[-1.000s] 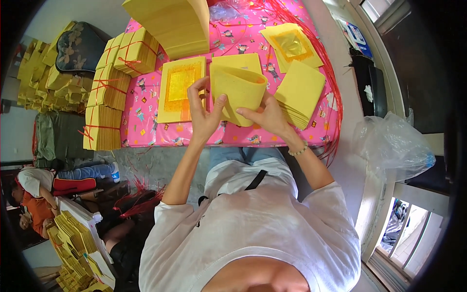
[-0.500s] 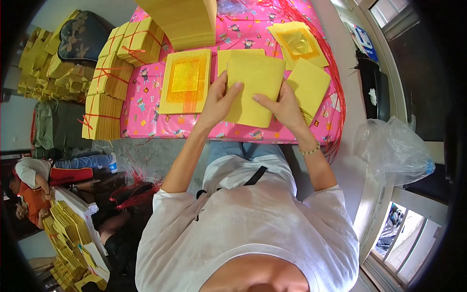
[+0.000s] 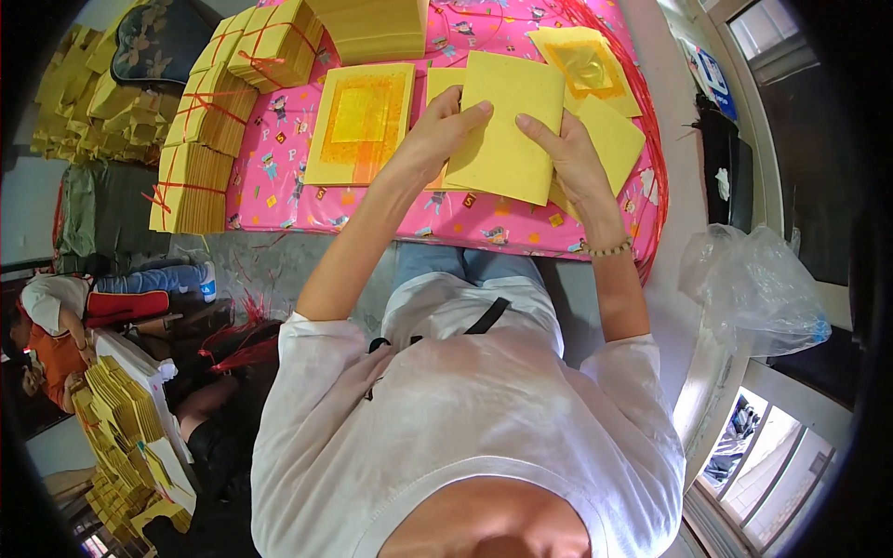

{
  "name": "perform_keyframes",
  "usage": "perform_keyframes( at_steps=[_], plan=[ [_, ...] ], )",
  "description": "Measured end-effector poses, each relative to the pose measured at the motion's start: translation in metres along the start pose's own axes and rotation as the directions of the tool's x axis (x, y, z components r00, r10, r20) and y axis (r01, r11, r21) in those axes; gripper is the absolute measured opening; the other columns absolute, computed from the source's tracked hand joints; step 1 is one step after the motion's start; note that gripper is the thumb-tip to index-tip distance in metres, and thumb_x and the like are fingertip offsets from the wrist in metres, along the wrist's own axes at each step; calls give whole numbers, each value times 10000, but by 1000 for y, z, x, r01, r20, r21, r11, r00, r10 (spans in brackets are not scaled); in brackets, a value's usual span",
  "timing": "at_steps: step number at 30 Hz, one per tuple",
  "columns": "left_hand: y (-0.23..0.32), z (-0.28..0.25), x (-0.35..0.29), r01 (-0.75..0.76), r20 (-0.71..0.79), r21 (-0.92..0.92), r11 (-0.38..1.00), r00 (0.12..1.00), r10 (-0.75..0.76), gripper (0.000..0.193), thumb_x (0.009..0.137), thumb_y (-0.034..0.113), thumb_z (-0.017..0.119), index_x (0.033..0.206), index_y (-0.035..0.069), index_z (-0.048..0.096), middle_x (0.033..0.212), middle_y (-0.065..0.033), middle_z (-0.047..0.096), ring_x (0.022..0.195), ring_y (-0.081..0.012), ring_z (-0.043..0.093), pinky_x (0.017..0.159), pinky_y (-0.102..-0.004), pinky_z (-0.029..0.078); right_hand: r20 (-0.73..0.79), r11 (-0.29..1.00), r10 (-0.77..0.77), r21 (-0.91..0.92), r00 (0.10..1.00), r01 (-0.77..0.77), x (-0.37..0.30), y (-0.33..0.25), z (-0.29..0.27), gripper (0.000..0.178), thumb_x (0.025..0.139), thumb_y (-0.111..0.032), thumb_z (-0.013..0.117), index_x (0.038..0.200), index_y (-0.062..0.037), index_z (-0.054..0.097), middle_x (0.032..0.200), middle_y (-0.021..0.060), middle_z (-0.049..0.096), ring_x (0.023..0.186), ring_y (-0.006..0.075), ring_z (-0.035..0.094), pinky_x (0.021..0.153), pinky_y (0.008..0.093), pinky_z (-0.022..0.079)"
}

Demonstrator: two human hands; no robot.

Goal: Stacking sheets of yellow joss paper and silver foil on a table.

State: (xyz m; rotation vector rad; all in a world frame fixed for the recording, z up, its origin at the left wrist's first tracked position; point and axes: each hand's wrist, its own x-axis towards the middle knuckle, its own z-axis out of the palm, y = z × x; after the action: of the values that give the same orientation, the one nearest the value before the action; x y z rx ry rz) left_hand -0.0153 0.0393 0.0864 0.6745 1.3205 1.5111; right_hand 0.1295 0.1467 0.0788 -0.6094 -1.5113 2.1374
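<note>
Between my two hands is a folded-looking piece of plain yellow paper, raised over the table; I cannot tell how many sheets it has. My left hand grips its left edge, thumb in front and fingers behind. On the opposite edge my right hand pinches it the same way. Behind it, a plain yellow sheet is partly hidden. A stack of yellow paper with a gold foil square lies left of my hands. To the right are plain yellow papers, below a foil-faced yellow sheet.
Yellow paper bundles tied with red string line the left side of the pink patterned table. A tall yellow stack stands at the back. Red strings hang over the right edge. At far left, another person is near more yellow bundles.
The whole view has shifted, so the table sits higher. The held paper is tilted a little more to the right, and my right thumb has moved up toward its right edge.
</note>
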Motion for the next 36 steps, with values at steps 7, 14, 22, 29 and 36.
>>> perform_keyframes(
  at_steps=[7,14,22,29,36],
  plan=[
    [10,11,-5,16,-86,22,1000,996,-14,329,901,173,554,1155,-15,464,1025,-102,597,913,-158,587,770,-294,482,-8,999,-46,-24,999,45,-5,-6,5,397,845,-111,656,1178,35,496,1084,110,613,950,159,610,803,281,513],
    [-11,40,-20,-430,-111,-66,901,900,421,258,911,59,499,1152,-19,451,1099,-102,550,1020,-135,515,866,-271,424,-118,970,-215,-143,969,198,-29,-6,9,330,870,-127,631,1144,28,532,1032,80,630,903,115,603,762,244,494],
    [-16,64,-40,-510,-74,29,860,857,510,546,924,64,499,1391,-34,232,1269,-121,481,1145,-153,477,952,-275,386,-161,958,-265,-159,951,240,-57,-17,7,304,882,-148,621,1121,29,557,992,70,647,834,100,609,722,238,494],
    [-20,78,-53,-555,-97,50,830,825,557,285,932,60,456,1201,-1,384,1106,-105,522,1032,-123,481,876,-262,404,-196,931,-354,-165,915,325,-72,-18,0,259,907,-159,591,1089,25,584,961,44,644,829,80,587,719,222,477],
    [-26,89,-54,-504,-107,29,863,857,504,297,934,57,453,1214,-9,379,1159,-114,516,1081,-146,482,919,-278,391,-272,931,-360,-167,893,325,-80,-11,-4,264,925,-187,566,1087,21,587,948,26,641,823,57,565,707,212,465]
  ],
)
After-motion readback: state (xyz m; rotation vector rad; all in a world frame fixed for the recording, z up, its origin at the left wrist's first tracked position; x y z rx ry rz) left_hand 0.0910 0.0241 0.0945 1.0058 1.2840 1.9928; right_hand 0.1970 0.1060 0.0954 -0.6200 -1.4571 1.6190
